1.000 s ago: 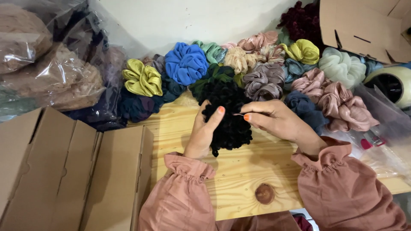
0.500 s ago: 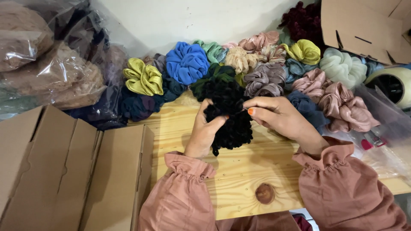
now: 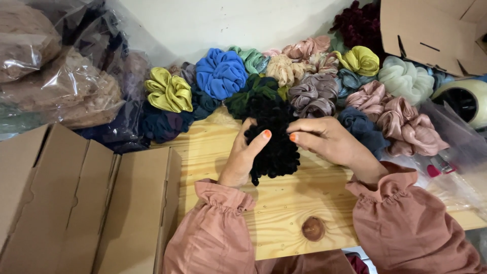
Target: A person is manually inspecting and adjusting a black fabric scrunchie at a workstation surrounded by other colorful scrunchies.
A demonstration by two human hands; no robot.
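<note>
A: Scrunchie, the black velvet one [image 3: 271, 137], sits at the middle of the counter [image 3: 284, 208], just ahead of the knot in the wood [image 3: 313, 228]. Both hands are on it.

B: How are they set?

A: The left hand [image 3: 243, 155] cups its near-left side, thumb up against the fabric. The right hand [image 3: 329, 142] pinches the right edge between thumb and fingertips.

B: What would do this well?

A: I'd judge small pinches working round the ring, the left hand steadying, so the gathers spread evenly.

B: And compared with a second ago?

A: The scrunchie looks bunched taller, and the thin pale thing the right hand held then no longer shows.

B: Beyond it?

A: Along the far edge, the heap of coloured scrunchies [image 3: 304, 76] is unchanged.
</note>
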